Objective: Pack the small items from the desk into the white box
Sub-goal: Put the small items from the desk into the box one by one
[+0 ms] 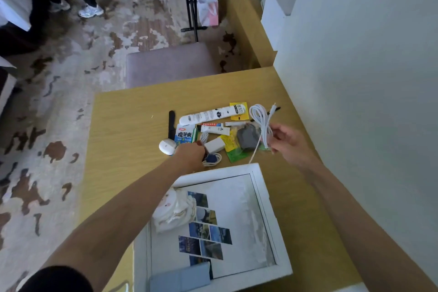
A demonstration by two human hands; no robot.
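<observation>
right hand (288, 143) – fingers (277, 128) pinching coiled white cable (259, 121), centre right | left hand (189, 154) – amid tabletop (132, 125) clutter beside white charger (214, 146), fingers' state unclear | white box (260, 187) lower centre

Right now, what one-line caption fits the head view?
Packing: right hand holds a coiled white cable, left hand reaches into the clutter on the desk, by the open white box.

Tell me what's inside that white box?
Inside the white box: a crumpled white cloth in the far left corner, a sheet printed with photo tiles on the bottom, and a blue-grey item nearest. The left forearm covers its left rim; anything under the sheet is hidden.
</observation>
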